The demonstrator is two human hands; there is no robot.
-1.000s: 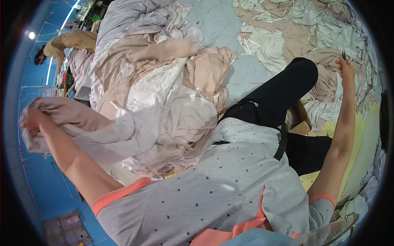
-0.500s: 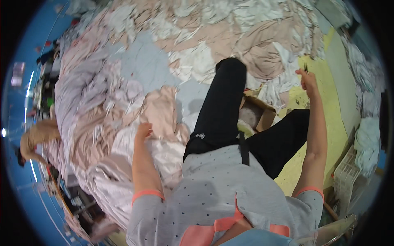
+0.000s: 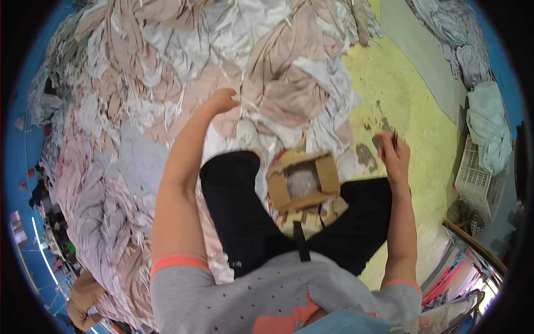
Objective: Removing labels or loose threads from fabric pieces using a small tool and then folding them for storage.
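While the left hand [image 3: 222,100] closes on the heaped beige and pale-grey cloth pile [image 3: 278,83], most of it unsorted, the right hand [image 3: 394,156] pinches a small dark tool [image 3: 389,136].

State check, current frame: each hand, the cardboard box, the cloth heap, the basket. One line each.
left hand: fingers curled, resting on the cloth heap
right hand: raised, pinching a small dark thing, too small to tell
cardboard box: open, flaps up, greyish bundle inside
cloth heap: crumpled, unsorted, spread wide
white plastic basket: lying on its side
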